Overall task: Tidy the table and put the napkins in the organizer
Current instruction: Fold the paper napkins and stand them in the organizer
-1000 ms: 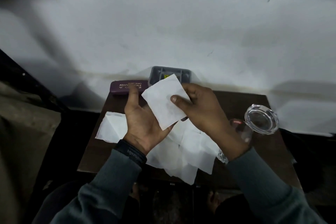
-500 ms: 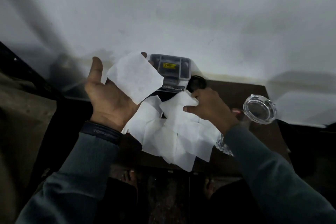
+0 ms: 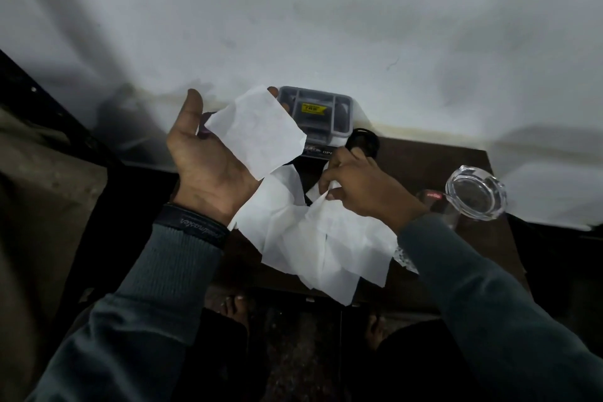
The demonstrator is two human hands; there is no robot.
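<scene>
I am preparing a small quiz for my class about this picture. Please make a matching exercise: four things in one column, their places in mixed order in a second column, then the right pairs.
Things
1. organizer
2. glass ashtray
3. single napkin
4. napkin pile

Places
A. pinched at its top by the right hand
B. lying on the left hand
C. at the right side of the table
D. at the far edge of the table, with a yellow label

Pairs: 1-D, 2-C, 3-B, 4-A
</scene>
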